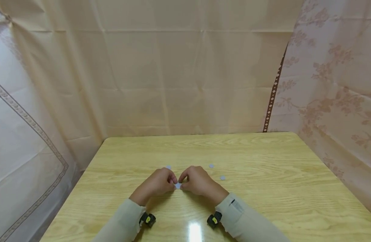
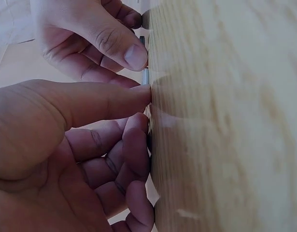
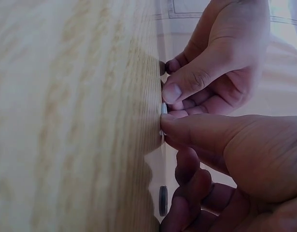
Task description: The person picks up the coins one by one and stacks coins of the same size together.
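Observation:
A small pale grey-blue disc lies flat at the table surface between my two hands. My left hand grips its left edge with thumb and index finger. From the other side, my right hand holds the right edge the same way. The left wrist view shows the disc's thin edge between the two thumb tips. In the right wrist view a whitish sliver of the disc shows there too. The other fingers of both hands are curled and rest close to the wood.
Beyond my left hand lies another disc, partly covered by it. Two more similar discs, one farther back and one nearer, lie right of my right hand. The wooden table ends at a hanging cloth.

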A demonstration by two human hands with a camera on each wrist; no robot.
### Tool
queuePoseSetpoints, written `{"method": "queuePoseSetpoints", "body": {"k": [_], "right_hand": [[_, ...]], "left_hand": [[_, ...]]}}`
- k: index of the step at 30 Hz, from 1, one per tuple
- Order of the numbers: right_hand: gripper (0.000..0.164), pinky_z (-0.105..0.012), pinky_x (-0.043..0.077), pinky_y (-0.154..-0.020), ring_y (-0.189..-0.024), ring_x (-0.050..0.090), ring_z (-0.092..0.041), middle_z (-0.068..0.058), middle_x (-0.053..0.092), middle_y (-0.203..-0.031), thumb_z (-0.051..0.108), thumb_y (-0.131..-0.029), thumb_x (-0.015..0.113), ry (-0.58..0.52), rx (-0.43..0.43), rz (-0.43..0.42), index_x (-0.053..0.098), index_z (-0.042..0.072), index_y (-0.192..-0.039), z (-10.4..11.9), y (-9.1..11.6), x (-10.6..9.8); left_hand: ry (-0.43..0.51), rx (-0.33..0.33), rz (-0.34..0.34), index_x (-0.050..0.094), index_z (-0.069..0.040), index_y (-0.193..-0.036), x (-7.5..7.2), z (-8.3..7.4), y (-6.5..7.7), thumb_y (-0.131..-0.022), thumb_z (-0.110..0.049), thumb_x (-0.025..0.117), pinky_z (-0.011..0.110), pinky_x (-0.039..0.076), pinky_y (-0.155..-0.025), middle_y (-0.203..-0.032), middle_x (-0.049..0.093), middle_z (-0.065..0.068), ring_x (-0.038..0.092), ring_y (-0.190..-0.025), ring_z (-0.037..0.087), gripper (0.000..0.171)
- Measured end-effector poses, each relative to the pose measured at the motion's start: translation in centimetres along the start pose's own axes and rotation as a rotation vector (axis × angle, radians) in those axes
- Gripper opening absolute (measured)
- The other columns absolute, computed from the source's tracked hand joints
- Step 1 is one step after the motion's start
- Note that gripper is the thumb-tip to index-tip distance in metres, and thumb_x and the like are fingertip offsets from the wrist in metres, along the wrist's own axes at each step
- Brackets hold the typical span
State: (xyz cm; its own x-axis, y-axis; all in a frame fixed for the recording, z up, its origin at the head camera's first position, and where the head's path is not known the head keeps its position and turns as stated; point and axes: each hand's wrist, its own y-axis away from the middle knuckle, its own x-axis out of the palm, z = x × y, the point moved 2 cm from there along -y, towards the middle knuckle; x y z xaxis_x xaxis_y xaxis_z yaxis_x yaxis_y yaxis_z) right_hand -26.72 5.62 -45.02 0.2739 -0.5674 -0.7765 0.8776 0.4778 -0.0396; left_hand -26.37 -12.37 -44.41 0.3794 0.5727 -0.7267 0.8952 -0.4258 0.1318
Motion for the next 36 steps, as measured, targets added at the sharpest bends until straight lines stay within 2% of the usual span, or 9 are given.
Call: {"method": "queuePoseSetpoints", "body": {"k": [8, 20, 29, 36], "right_hand": [[0.01, -0.022, 0.041, -0.053, -0.059, 0.051, -0.004, 0.008, 0.069, -0.075, 0.012, -0.084, 0.084, -0.002, -0.042, 0.003, 0.082, 0.014, -0.093, 0.51, 0.38, -0.11], [0.01, -0.022, 0.038, -0.05, -0.054, 0.05, -0.005, 0.008, 0.062, -0.063, 0.012, -0.083, 0.085, -0.066, -0.013, 0.025, 0.081, 0.014, -0.093, 0.16, 0.45, -0.02], [0.008, -0.021, 0.038, -0.051, -0.054, 0.05, -0.006, 0.006, 0.064, -0.065, 0.012, -0.085, 0.083, -0.131, -0.008, 0.067, 0.081, 0.012, -0.093, -0.1, 0.44, -0.06], [0.009, -0.02, 0.034, -0.049, -0.051, 0.045, -0.005, 0.007, 0.057, -0.058, 0.012, -0.083, 0.085, -0.157, -0.002, 0.091, 0.081, 0.011, -0.091, -0.35, 0.5, -0.09]], "left_hand": [[0.013, -0.001, 0.005, 0.073, -0.004, -0.088, 0.1, -0.11, 0.23, -0.085, -0.001, 0.078, 0.026, 0.045, -0.06, -0.074, 0.065, -0.001, 0.054, -0.065, 0.012, 0.007], [0.066, -0.008, -0.023, 0.072, -0.007, -0.085, -0.03, -0.14, 0.34, -0.078, -0.004, 0.088, 0.029, 0.054, -0.063, -0.077, 0.069, 0.0, 0.063, -0.069, 0.014, 0.018], [0.037, 0.058, -0.028, 0.071, -0.01, -0.088, -0.1, 0.02, 0.22, -0.081, -0.005, 0.087, 0.029, 0.052, -0.064, -0.074, 0.069, -0.004, 0.061, -0.069, 0.012, 0.018], [0.001, 0.097, -0.031, 0.073, -0.013, -0.089, -0.3, -0.03, 0.38, -0.083, -0.01, 0.085, 0.029, 0.051, -0.064, -0.076, 0.069, -0.005, 0.061, -0.072, 0.012, 0.013]]}}
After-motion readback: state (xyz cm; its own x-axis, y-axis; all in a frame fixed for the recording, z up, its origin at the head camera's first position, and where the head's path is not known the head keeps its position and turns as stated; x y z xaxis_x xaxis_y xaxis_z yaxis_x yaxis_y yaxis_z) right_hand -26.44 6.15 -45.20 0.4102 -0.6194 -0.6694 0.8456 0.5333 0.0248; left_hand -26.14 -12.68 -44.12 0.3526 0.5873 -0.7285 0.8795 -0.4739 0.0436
